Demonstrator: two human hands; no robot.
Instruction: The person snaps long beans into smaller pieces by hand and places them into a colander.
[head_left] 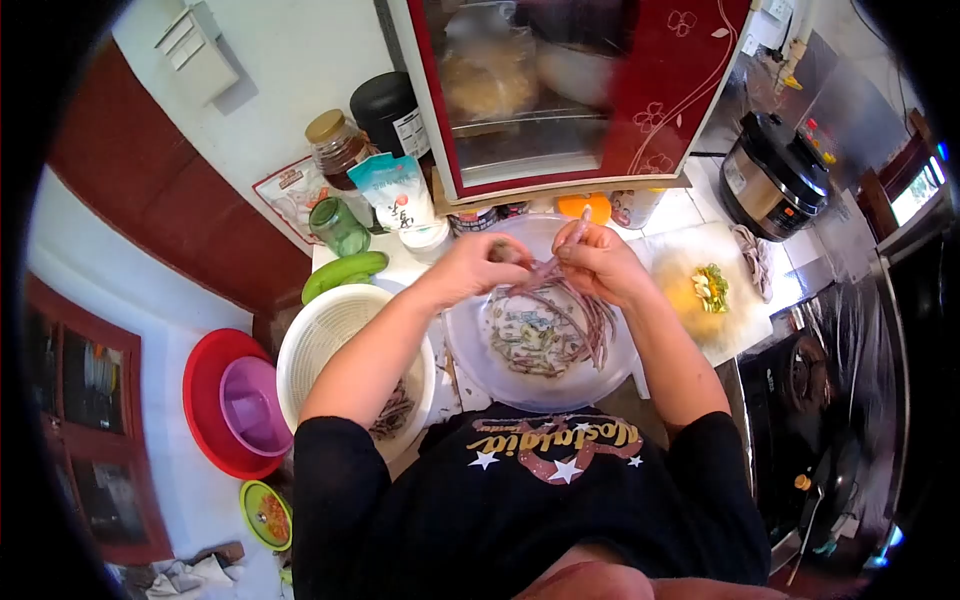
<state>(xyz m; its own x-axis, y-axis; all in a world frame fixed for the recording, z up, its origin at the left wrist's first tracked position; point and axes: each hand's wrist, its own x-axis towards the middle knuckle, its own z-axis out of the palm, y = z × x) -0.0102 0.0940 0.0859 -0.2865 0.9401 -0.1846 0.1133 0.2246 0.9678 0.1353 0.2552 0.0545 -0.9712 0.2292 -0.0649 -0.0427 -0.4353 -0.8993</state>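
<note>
Both my hands are above a clear plastic bowl (465, 345) that holds short pieces of purplish long beans (540, 345). My left hand (485, 268) is closed on the beans, its fingers curled at the bowl's far side. Opposite it, my right hand (597, 262) pinches the beans between thumb and fingers, with one end sticking up. Several long strands hang from my right hand down into the bowl. To the left, a white colander basket (310, 325) has more dark beans at its bottom, partly hidden by my left arm.
A green gourd (345, 275), a green glass jar (340, 228) and a teal bag (392, 190) stand at the back left. Rightward are a cutting board (735, 325) with chopped greens (711, 288) and a rice cooker (772, 178). Red (205, 400) and purple (250, 405) basins lie far left.
</note>
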